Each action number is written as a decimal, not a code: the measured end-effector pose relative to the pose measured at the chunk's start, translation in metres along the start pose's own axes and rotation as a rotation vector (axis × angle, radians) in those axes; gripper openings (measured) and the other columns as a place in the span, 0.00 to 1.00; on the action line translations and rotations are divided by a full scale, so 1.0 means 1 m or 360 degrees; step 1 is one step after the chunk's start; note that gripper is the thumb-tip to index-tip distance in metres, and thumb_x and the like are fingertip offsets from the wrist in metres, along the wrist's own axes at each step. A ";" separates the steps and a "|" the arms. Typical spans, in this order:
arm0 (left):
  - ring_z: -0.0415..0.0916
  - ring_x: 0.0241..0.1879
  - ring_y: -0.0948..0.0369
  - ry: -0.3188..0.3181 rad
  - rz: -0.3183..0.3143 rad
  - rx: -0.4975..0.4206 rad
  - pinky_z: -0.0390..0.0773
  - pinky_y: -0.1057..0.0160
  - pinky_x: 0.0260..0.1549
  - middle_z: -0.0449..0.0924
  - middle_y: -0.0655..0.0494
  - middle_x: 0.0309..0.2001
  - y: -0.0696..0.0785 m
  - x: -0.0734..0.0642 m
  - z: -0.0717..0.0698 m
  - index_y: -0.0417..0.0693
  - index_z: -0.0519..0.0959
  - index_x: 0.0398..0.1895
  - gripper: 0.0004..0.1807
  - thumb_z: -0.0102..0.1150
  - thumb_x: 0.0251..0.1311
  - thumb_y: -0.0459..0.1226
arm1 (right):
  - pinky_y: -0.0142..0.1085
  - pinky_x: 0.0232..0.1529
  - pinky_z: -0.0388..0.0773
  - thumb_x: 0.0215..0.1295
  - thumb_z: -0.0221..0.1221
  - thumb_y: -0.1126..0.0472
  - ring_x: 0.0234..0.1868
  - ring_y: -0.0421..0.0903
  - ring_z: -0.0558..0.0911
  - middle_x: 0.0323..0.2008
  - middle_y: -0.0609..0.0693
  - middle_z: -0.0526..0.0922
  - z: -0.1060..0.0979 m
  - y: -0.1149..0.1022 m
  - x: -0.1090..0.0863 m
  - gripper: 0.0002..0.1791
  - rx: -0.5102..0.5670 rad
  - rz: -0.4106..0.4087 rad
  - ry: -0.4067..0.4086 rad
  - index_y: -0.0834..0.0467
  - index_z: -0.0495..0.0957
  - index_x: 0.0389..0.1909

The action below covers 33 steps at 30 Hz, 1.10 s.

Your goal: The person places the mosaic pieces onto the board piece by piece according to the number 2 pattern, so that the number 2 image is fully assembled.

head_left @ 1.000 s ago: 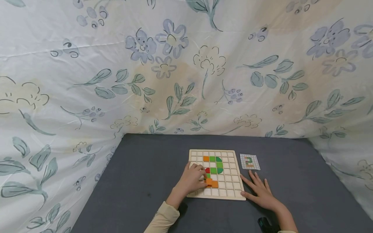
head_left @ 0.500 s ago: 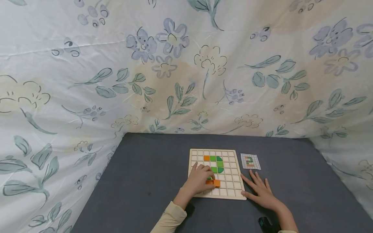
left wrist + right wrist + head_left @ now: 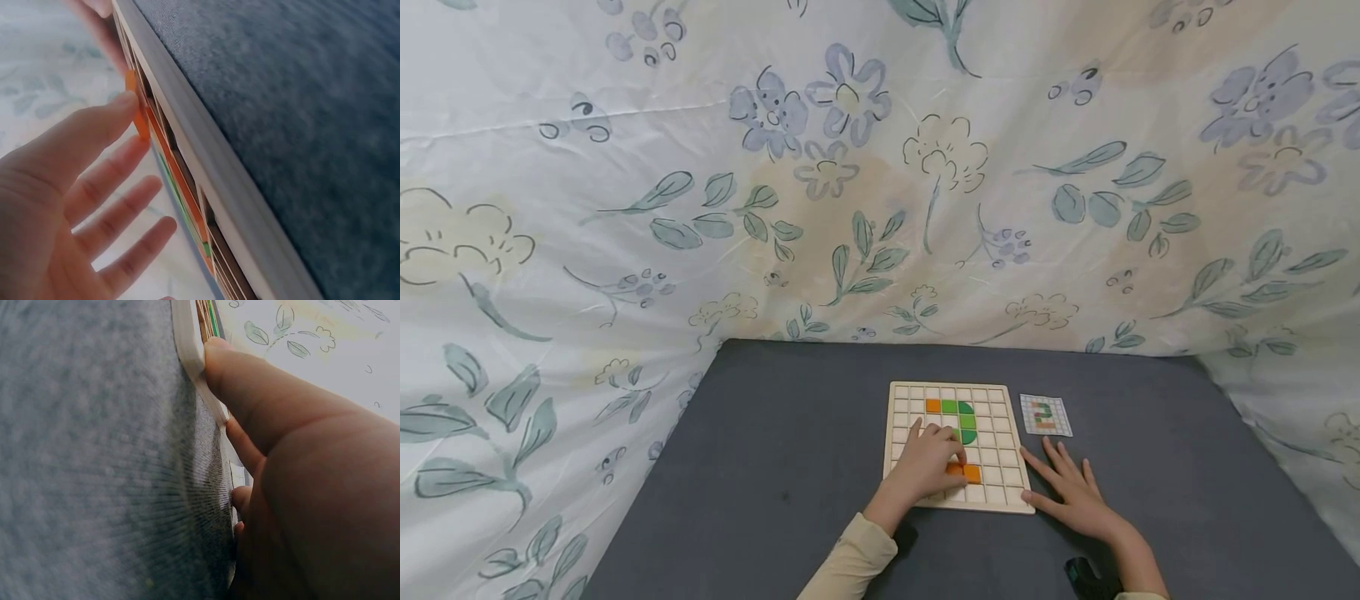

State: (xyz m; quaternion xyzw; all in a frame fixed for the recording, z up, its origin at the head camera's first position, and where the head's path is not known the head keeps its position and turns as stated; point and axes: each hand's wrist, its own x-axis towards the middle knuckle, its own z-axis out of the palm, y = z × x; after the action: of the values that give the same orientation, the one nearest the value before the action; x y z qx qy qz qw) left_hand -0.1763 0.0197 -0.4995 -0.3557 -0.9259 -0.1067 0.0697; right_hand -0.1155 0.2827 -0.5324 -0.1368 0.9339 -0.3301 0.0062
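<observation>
Between thumb and index finger, my left hand (image 3: 925, 462) pinches an orange square tile (image 3: 973, 474) over the lower part of the wooden grid board (image 3: 1003, 492). The left wrist view shows that orange tile (image 3: 142, 122) tilted on edge at the fingertips, right at the grid. Green tiles (image 3: 967, 422), some with a rounded corner, and an orange tile (image 3: 933, 406) lie in the upper cells; the left hand hides others. My right hand (image 3: 1071, 496) rests with fingers spread, its thumb and index finger at the board's right edge.
A small pattern card (image 3: 1046, 415) with a coloured grid lies right of the board on the dark grey table (image 3: 790, 433). A floral cloth (image 3: 880, 208) hangs behind and at the sides. A dark wrist device (image 3: 1082, 575) sits below the right forearm.
My left hand has moved right across the lower row of the board, carrying the orange tile past the other orange ones. The right hand stays in place at the edge.
</observation>
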 end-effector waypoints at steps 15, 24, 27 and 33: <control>0.70 0.43 0.62 -0.0048 -0.0029 0.0030 0.62 0.40 0.60 0.74 0.66 0.41 0.003 0.002 -0.002 0.65 0.82 0.32 0.11 0.66 0.47 0.56 | 0.72 0.57 0.26 0.61 0.58 0.48 0.68 0.71 0.40 0.69 0.69 0.46 0.003 0.002 0.002 0.36 0.0014 -0.0040 0.0031 0.51 0.60 0.69; 0.70 0.48 0.60 0.0063 -0.0055 0.0063 0.61 0.39 0.60 0.75 0.65 0.45 -0.015 -0.009 -0.004 0.66 0.81 0.41 0.16 0.63 0.50 0.57 | 0.73 0.57 0.29 0.59 0.59 0.47 0.67 0.73 0.43 0.69 0.69 0.48 0.002 0.008 0.003 0.37 0.0000 -0.0004 0.0025 0.54 0.61 0.68; 0.70 0.49 0.59 0.0085 -0.0092 0.0078 0.62 0.39 0.60 0.75 0.64 0.46 -0.024 -0.012 -0.005 0.65 0.80 0.42 0.17 0.64 0.49 0.56 | 0.74 0.56 0.33 0.59 0.60 0.47 0.67 0.74 0.46 0.69 0.69 0.50 -0.004 0.010 0.001 0.37 0.0001 0.0008 0.0063 0.55 0.62 0.67; 0.70 0.52 0.58 0.0102 -0.0211 0.0103 0.59 0.40 0.62 0.75 0.63 0.48 -0.046 -0.022 -0.011 0.65 0.80 0.44 0.19 0.64 0.49 0.56 | 0.76 0.53 0.38 0.61 0.59 0.49 0.64 0.77 0.49 0.67 0.71 0.52 -0.015 0.012 -0.003 0.35 0.0016 -0.0006 0.0179 0.58 0.63 0.66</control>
State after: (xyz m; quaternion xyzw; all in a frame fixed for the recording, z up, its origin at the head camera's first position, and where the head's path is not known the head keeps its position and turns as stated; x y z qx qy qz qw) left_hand -0.1904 -0.0302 -0.5001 -0.2877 -0.9476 -0.0924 0.1034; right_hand -0.1176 0.3017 -0.5287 -0.1198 0.9309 -0.3420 -0.0463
